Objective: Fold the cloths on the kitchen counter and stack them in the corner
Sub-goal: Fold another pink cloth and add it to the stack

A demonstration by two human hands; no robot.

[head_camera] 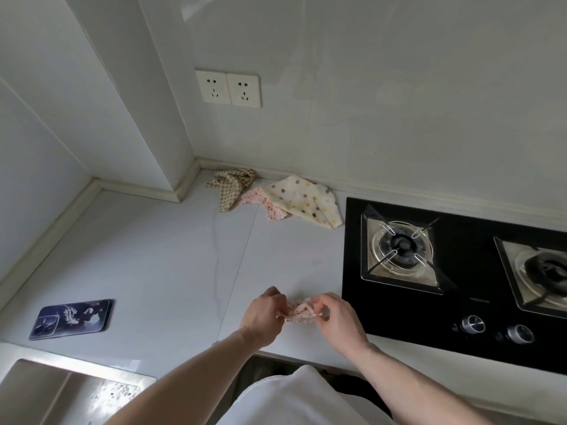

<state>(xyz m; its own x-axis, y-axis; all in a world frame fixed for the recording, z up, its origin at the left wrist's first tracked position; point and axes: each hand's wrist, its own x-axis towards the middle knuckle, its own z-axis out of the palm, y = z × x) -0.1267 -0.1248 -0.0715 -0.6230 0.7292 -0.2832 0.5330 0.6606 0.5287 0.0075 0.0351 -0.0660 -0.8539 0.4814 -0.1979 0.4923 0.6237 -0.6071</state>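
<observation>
Pink, speckled and bunched small, the soft cloth sits between your left hand and right hand, each pinching an end of it low over the pale grey worktop, near the front edge. You look to be partway through folding it; next it needs squaring and carrying to the corner. There a beige checked cloth, a pink dotted cloth and a cream polka-dot cloth lie loose and overlapping, crowding the stacking spot. The black gas hob sits just right; a dark blue phone lies well left.
</observation>
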